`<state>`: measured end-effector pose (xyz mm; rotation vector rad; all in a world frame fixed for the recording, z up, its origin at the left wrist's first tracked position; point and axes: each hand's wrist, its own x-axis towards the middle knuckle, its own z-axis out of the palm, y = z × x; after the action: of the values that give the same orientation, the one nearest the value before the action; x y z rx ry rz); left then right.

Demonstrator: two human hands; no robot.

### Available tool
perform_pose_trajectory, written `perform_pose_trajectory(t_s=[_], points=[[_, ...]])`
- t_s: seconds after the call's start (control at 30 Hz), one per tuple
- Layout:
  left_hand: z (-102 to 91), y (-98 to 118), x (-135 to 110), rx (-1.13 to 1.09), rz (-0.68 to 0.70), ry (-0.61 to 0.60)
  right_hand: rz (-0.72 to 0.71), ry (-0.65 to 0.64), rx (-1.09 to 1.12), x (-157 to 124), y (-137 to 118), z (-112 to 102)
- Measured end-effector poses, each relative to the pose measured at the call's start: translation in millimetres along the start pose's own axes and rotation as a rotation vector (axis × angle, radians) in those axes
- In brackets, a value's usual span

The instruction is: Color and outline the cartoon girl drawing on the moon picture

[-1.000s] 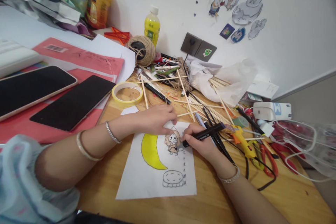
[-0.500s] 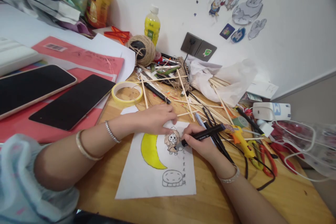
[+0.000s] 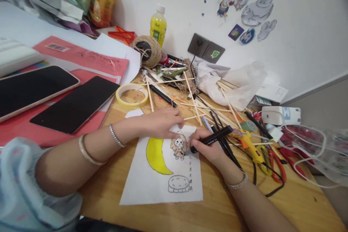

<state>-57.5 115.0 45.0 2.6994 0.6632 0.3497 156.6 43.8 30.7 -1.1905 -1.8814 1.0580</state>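
A white sheet of paper (image 3: 152, 185) lies on the wooden table (image 3: 288, 206). It bears a yellow crescent (image 3: 154, 156), a small cartoon figure (image 3: 178, 145) and a round outline (image 3: 178, 184). My right hand (image 3: 208, 148) grips a black marker (image 3: 214, 137), its tip touching the paper just right of the figure. My left hand (image 3: 160, 121) lies flat on the sheet's top edge, fingers pressed down on it.
Two dark phones (image 3: 73, 103) rest on pink folders at the left. A yellow tape roll (image 3: 132, 95), a twine ball (image 3: 148, 50), wooden sticks (image 3: 206, 110), a yellow glue gun (image 3: 248, 145), red pliers (image 3: 280, 165), a plastic bag (image 3: 233, 79) and bottles (image 3: 158, 25) crowd the table's far side.
The marker tip has shifted slightly along the right side of the figure. My left hand has stayed put on the paper.
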Motion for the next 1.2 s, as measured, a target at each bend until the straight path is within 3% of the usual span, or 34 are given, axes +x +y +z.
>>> perform_pose_trajectory(t_s=[0.5, 0.73, 0.87, 1.0, 1.2], points=[[0.5, 0.0, 0.6, -0.006, -0.025, -0.039, -0.047, -0.014, 0.012, -3.1, -0.4, -0.7], [-3.9, 5.3, -1.2, -0.01, -0.058, -0.031, -0.164, 0.235, 0.194, -8.5, 6.5, -3.0], [-10.0, 15.3, -0.8, 0.037, -0.093, -0.054, -0.24, 0.287, 0.126, -9.3, -2.6, -9.9], [-13.3, 21.6, -0.1, 0.081, -0.12, -0.085, -0.271, 0.22, 0.04, -12.3, -9.2, -10.8], [-12.5, 18.4, -0.9, 0.01, -0.131, -0.096, -0.264, -0.055, -0.123, -9.4, -15.5, 2.7]])
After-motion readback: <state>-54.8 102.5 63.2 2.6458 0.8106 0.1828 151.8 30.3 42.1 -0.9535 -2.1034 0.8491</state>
